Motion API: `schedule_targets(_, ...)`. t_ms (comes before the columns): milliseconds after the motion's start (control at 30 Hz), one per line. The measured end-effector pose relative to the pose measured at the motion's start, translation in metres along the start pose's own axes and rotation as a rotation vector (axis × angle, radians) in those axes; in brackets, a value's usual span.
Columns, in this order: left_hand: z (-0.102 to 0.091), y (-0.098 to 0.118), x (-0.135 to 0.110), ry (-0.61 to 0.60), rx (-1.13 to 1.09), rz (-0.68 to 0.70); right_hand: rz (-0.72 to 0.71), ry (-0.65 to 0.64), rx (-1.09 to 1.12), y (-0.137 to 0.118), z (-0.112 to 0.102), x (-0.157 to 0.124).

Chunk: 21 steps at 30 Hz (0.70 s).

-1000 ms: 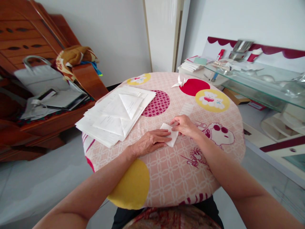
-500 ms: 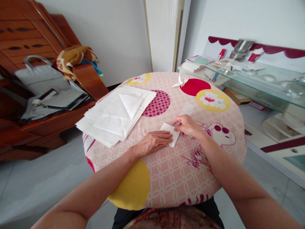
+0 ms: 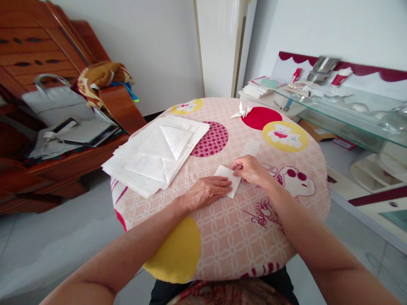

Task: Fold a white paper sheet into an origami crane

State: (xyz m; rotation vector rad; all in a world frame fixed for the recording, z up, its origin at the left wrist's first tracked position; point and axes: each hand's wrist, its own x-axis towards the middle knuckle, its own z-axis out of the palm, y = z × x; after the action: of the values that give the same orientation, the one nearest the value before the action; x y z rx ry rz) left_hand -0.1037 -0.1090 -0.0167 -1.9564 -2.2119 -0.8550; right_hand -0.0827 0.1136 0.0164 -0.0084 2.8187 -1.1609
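Note:
A small folded white paper lies near the middle of a round table covered in a pink patterned cloth. My left hand rests flat on the paper's near edge, fingers stretched out, holding it down. My right hand is at the paper's right side with its fingers curled and pressed together on the edge. Part of the paper is hidden under both hands.
A loose stack of white sheets lies on the table's left. A small folded paper figure sits at the far edge. A wooden bench with a bag and papers stands left; a glass shelf with clutter is right.
Both hands stay on the small paper. My right hand's fingers have shifted slightly along its right edge. The view has dropped a little.

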Motion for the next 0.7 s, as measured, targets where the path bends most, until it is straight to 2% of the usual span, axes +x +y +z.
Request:
schedule_targets(133, -0.001, -0.001, 0.000, -0.036, 0.017, 0.012, -0.010, 0.063, -0.004, 0.005, -0.007, 0.000)
schedule_targets(233, -0.002, -0.001, 0.000, -0.047, 0.047, 0.034, 0.005, 0.107, 0.093, 0.007, -0.012, -0.003)
schedule_targets(367, -0.005, 0.003, 0.002, -0.092, 0.071, 0.049, -0.038, -0.027, 0.247, 0.000, -0.006, -0.004)
schedule_targets(500, -0.006, 0.005, 0.002, -0.117, 0.040, 0.039, -0.071, -0.088, 0.136, -0.005, 0.007, 0.000)
schedule_targets(600, -0.007, 0.006, -0.001, -0.122, 0.002, 0.029, -0.087, -0.054, 0.039, -0.002, 0.012, 0.004)
schedule_targets(700, -0.009, 0.006, -0.003, -0.145, -0.017, 0.032, -0.209, 0.010, -0.086, -0.001, 0.015, 0.005)
